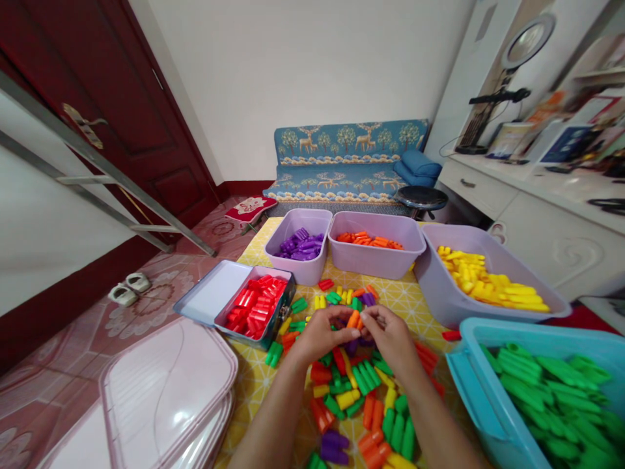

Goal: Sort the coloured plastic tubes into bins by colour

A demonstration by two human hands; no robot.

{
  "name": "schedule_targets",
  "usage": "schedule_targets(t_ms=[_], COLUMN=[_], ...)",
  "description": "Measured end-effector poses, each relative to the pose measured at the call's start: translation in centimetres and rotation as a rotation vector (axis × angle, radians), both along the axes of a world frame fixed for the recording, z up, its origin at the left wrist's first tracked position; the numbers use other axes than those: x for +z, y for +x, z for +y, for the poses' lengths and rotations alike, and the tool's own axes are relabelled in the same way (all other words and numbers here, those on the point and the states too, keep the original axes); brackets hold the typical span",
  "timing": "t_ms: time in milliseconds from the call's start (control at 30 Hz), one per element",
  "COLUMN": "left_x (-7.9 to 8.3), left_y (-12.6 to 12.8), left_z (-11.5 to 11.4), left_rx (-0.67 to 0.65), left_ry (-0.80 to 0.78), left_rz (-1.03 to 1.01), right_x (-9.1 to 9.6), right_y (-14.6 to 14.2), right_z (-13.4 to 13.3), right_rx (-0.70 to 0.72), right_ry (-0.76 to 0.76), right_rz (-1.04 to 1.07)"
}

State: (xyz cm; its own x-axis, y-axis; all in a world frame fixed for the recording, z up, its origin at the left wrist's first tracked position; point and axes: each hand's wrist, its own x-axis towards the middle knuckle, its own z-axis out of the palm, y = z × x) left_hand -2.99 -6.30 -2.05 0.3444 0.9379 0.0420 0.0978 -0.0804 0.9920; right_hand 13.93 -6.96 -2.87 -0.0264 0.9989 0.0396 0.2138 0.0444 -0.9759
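Note:
My left hand [322, 333] and my right hand [390, 335] meet above the middle of the table. Between their fingertips is an orange plastic piece [353, 320], ribbed like joined tubes, and both hands pinch it. Whether it is one piece or two pressed together I cannot tell. Beneath and around the hands lies a loose pile of similar pieces: green ones [366, 376], orange ones [373, 412], yellow ones [348, 398] and purple ones [334, 447]. My forearms hide some of the pile.
Lilac bins hold purple [300, 246], orange [370, 241] and yellow pieces [488, 280]. A turquoise bin [476, 397] with green pieces stands near right. Red pieces [256, 305] fill an open hinged box at left, beside stacked pale lids [168, 384]. A ladder [112, 179] leans beyond.

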Motion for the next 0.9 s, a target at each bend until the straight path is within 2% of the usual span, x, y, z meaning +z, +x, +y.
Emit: schedule_targets(t_ms=[67,133,333,500,567,633,733,833,900], left_x=[0.3,0.5,1.1,-0.1,-0.7,-1.0,-1.1,-1.1,-1.2], left_y=[0.1,0.2,0.4,0.5,0.4,0.4,0.4,0.3,0.2], left_z=[-0.2,-0.3,-0.6,-0.2,0.0,0.1,0.3,0.4,0.5], left_rx=[-0.049,-0.033,0.006,0.029,0.046,0.077,0.179,0.312,0.377], left_ry=[0.031,0.054,0.136,0.049,0.023,0.052,0.172,0.301,0.367], left_rz=[0.004,0.032,0.085,0.069,0.1,0.129,0.207,0.328,0.391], right_x=[0.1,0.3,0.7,1.3,1.6,1.7,1.6,1.2,0.9], right_y=[-0.3,-0.5,-1.0,-0.2,0.3,0.7,0.9,1.1,1.4], right_z=[-0.1,-0.2,-0.5,-0.3,-0.1,0.1,0.0,-0.3,-0.4], right_rx=[-0.005,-0.015,-0.003,-0.236,-0.264,-0.18,0.042,0.217,0.267], right_ry=[-0.03,-0.037,-0.035,0.013,0.024,-0.024,-0.139,-0.119,-0.074], right_rz=[0.11,0.163,0.153,0.306,0.321,0.301,0.192,-0.047,-0.179])
